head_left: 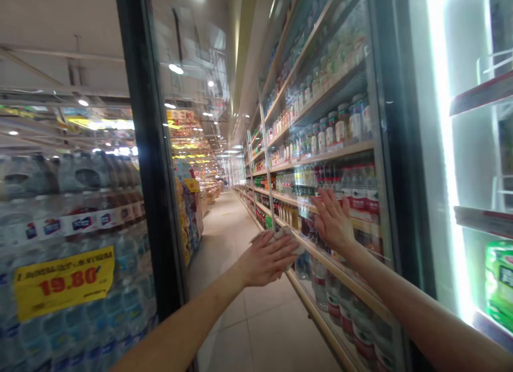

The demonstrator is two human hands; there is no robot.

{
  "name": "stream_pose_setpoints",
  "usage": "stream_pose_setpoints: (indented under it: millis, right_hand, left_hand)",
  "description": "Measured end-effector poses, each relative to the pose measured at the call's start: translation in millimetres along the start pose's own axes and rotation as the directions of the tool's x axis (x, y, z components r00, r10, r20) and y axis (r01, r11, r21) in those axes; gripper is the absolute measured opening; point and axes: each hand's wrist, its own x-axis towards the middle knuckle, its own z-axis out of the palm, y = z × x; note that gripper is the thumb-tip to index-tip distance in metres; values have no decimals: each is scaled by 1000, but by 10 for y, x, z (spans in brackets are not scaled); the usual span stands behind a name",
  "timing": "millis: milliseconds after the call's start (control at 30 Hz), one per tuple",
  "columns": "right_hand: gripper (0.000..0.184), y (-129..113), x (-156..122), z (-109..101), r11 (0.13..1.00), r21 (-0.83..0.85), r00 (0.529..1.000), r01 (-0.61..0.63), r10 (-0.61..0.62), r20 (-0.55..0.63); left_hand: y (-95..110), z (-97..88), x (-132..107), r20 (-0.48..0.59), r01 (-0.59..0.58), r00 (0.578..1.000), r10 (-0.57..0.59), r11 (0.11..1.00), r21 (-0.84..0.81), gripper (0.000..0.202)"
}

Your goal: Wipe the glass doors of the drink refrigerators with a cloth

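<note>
A pale cloth (289, 235) sits under the fingers of my left hand (264, 261), which presses it flat against the glass door (216, 329). Most of the cloth is hidden by the hand; its crumpled edge shows above the fingers. To the right, my right hand (333, 222) is raised, empty, with its fingers stretched and apart. Its palm faces the same pane and seems to rest on it. The door's dark frame (142, 126) runs down the left side of the glass.
Stacked packs of bottled drinks (84, 222) stand at left behind a yellow price sign (66, 281). Bottles on shelves (320, 163) show in the glass. At right is a lit cooler interior with a shelf edge (481, 222) and a green pack (499, 278). A tiled aisle (228, 217) stretches away.
</note>
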Motion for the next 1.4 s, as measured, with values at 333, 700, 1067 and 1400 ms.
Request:
stream_pose_setpoints:
  millis: [333, 700, 1067, 1400]
  right_hand:
    - [60, 239, -248, -96, 990, -39, 991, -133, 132, -16]
    - [62, 473, -897, -346, 987, -108, 987, -119, 129, 94]
    - [55, 628, -1225, -545, 960, -121, 960, -251, 263, 94]
    - [56, 532, -1276, -575, 951, -36, 947, -307, 309, 86]
  left_hand:
    - [-368, -100, 381, -128, 520, 851, -510, 852, 65, 52]
    - [-204, 76, 1052, -172, 504, 845, -506, 862, -59, 48]
    - [504, 403, 1221, -101, 101, 988, -117, 982, -158, 44]
    - [568, 400, 1218, -110, -13, 994, -4, 988, -154, 42]
